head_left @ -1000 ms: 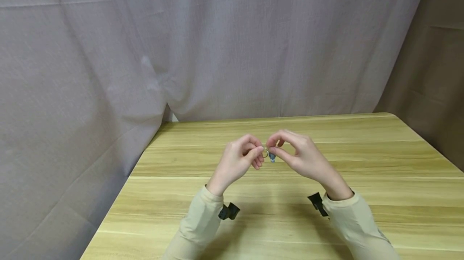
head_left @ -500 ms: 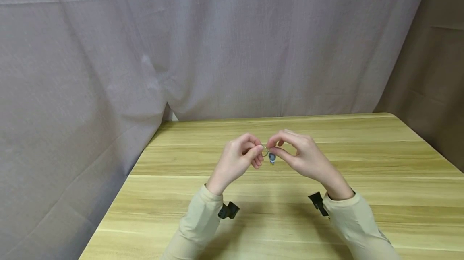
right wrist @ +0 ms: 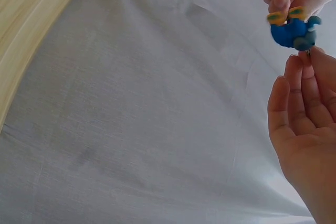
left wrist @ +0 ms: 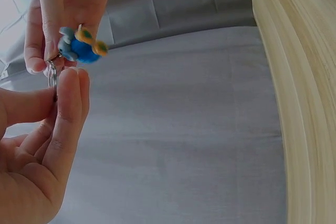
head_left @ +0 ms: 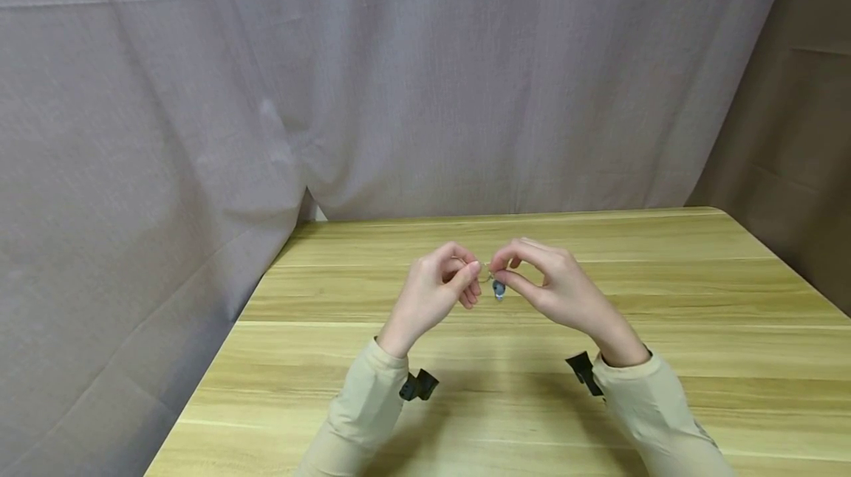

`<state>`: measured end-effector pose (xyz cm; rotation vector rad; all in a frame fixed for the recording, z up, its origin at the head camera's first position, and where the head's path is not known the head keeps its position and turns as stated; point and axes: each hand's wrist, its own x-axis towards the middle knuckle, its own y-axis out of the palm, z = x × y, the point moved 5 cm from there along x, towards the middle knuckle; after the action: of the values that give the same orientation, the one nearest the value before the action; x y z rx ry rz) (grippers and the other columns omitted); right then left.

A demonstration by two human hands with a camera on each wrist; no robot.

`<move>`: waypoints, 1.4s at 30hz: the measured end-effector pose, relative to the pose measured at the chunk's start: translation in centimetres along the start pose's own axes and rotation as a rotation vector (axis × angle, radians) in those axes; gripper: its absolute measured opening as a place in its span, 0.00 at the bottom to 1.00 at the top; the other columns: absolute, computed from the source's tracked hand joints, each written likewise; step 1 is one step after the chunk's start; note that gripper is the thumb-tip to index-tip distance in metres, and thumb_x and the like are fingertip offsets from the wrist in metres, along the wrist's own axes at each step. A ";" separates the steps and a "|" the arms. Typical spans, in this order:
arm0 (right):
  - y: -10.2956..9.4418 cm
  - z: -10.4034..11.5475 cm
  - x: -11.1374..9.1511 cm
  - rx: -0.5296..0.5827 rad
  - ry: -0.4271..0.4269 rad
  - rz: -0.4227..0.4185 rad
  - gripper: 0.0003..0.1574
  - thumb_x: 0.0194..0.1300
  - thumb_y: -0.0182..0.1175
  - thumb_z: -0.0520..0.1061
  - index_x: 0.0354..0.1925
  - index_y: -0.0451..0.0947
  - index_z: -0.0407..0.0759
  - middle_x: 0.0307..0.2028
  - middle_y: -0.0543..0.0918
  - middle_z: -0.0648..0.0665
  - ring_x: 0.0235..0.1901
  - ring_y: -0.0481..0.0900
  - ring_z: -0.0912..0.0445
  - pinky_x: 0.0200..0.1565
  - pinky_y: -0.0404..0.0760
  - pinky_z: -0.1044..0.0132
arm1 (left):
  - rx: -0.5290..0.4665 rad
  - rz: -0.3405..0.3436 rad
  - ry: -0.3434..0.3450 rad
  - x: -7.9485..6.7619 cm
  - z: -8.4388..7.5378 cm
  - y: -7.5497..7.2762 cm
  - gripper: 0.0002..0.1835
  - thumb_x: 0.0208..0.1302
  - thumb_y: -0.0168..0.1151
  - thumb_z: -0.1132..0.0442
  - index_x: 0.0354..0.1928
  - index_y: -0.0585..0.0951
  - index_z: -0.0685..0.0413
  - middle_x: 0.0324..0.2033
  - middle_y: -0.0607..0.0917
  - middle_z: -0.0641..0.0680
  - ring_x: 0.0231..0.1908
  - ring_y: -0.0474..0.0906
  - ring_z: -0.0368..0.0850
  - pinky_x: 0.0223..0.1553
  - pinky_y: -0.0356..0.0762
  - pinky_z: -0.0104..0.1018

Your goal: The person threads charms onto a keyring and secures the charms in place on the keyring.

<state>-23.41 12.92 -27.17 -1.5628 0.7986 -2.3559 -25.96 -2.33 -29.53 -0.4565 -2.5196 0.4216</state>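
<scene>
Between both hands, above the table, is a keychain with a metal split ring [left wrist: 52, 77] and a small blue figure [head_left: 499, 289]. In the left wrist view the figure has grey and orange parts. My left hand [head_left: 432, 291] pinches the ring between thumb and fingers. Close beside it, my right hand [head_left: 555, 283] pinches the keychain near the joint of ring and figure. The figure hangs just below the right fingertips. The right wrist view shows the figure's blue body and orange feet; the ring there is mostly hidden behind fingers.
Beneath the hands lies a wood-grain table [head_left: 332, 388]. Grey cloth [head_left: 425, 78] hangs behind it and to the left, with a darker brown cloth [head_left: 784, 130] at the right. Small black devices [head_left: 419, 385] sit at both wrists.
My left hand has shifted slightly left and up, so the gap between the fingertips is a little wider. The figure sways slightly. The right hand stays nearly still.
</scene>
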 end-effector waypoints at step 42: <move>0.3 -0.8 -0.3 -0.205 0.246 -0.023 0.08 0.59 0.64 0.30 0.37 0.84 0.38 0.35 0.86 0.46 0.32 0.81 0.57 0.35 0.80 0.68 | 0.260 -0.217 0.245 -0.5 -1.0 0.2 0.05 0.67 0.57 0.69 0.32 0.77 0.63 0.18 0.84 0.56 0.15 0.77 0.40 0.20 0.74 0.19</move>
<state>-24.03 13.04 -27.84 -1.3738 1.1120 -2.5876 -24.99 -2.14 -29.03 -0.1241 -2.2091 0.5624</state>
